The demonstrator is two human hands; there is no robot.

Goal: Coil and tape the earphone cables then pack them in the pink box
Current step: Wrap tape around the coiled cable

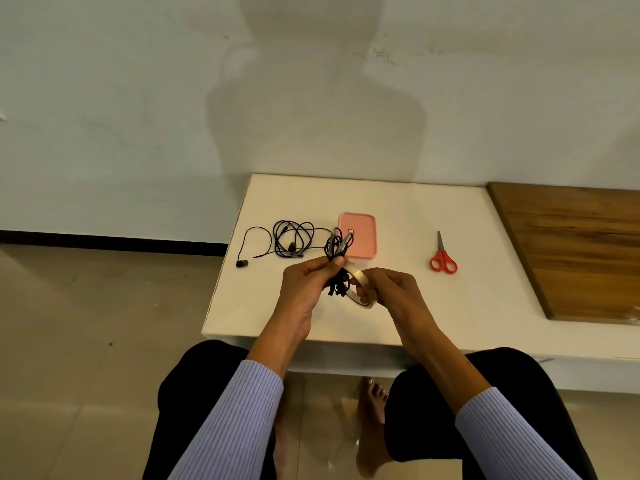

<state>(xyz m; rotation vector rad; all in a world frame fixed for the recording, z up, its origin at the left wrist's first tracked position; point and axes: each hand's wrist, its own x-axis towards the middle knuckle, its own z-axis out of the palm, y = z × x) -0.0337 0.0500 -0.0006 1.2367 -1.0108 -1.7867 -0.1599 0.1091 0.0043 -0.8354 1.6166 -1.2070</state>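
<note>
My left hand [308,285] grips a coiled black earphone cable [337,245] above the white table [433,306]; loops stick out above and below the fingers. My right hand [391,289] holds a roll of clear tape [360,277] right beside the coil. A second black earphone cable [292,239] lies loose on the table at the left, one earbud near the table's left edge. The pink box [360,233] lies flat behind the coil, partly hidden by it.
Red-handled scissors [443,259] lie on the table to the right of the box. A wooden board [575,251] covers the table's right end. My knees sit under the near edge, with tiled floor at the left.
</note>
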